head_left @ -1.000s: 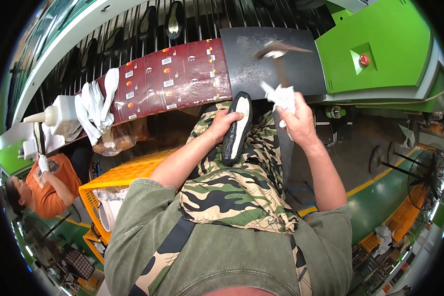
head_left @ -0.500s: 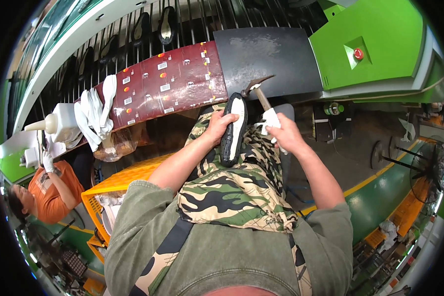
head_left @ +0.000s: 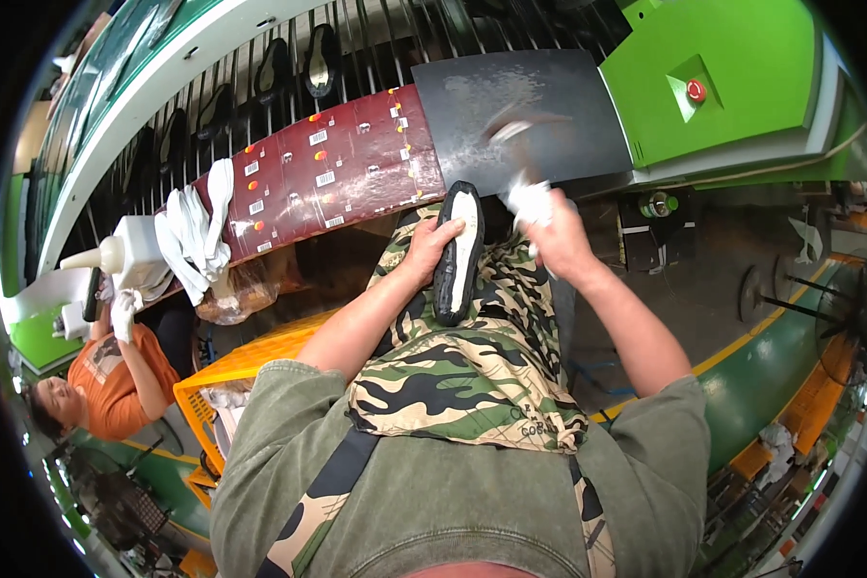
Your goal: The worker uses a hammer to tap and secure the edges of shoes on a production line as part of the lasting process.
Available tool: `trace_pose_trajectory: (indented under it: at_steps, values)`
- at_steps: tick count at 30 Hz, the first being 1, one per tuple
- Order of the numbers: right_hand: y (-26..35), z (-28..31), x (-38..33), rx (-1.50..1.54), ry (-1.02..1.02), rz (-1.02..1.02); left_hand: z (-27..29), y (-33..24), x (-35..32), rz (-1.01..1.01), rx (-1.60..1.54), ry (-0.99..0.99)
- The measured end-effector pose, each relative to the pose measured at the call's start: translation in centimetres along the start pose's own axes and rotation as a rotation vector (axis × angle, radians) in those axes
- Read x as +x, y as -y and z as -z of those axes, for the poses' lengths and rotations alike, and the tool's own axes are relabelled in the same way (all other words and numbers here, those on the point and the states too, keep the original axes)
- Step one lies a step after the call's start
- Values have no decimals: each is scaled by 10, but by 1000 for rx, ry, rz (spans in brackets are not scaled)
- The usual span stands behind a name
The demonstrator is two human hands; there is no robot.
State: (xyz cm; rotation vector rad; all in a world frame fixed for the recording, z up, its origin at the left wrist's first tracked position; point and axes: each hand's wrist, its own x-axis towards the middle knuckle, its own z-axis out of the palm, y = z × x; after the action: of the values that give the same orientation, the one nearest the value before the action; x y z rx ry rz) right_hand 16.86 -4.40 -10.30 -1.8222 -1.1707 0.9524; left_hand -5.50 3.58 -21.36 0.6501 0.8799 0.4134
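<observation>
My left hand (head_left: 430, 249) is closed around a black shoe upper on its last (head_left: 466, 231), sole side up, with a white strip along its middle. The shoe rests on my lap over a camouflage apron (head_left: 453, 385). In my right hand (head_left: 559, 236) is a hammer (head_left: 520, 130), gripped by its white-wrapped handle. Its head is blurred by motion and raised over the dark board (head_left: 568, 96), apart from the shoe. My right fingertips are partly hidden by the wrapping.
Beyond my lap lies a maroon board (head_left: 308, 173) with white gloves (head_left: 197, 226) and a white bottle (head_left: 130, 252) at its left. Black shoes (head_left: 320, 65) lie on a roller conveyor. A green cabinet (head_left: 722, 87) stands right. A co-worker in orange (head_left: 120, 376) sits left, near a yellow crate (head_left: 250, 361).
My right hand has lifted the hammer up and away from the shoe's toe. My left hand holds the shoe in nearly the same place. The co-worker's gloved hand has shifted.
</observation>
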Motion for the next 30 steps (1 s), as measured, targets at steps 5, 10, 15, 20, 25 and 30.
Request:
trace_pose_trajectory:
  at_steps: [5, 10, 15, 20, 25, 30]
  values:
    - [39, 39, 19, 118, 231, -203, 3, 7, 3, -18, -22, -31]
    - [18, 13, 5, -173, 484, -402, 9, 9, 8, -43, 85, -22]
    - [31, 38, 21, 208, 120, -65, 14, 15, 12, -83, 67, -13]
    - [9, 24, 6, -37, 476, -378, 13, 17, 11, -114, 79, -37]
    - [-23, 0, -15, 324, 68, -161, 15, 16, 14, -75, 8, -43]
    - [-2, 22, -14, 148, 381, -398, 2, -1, 6, -31, -85, -109]
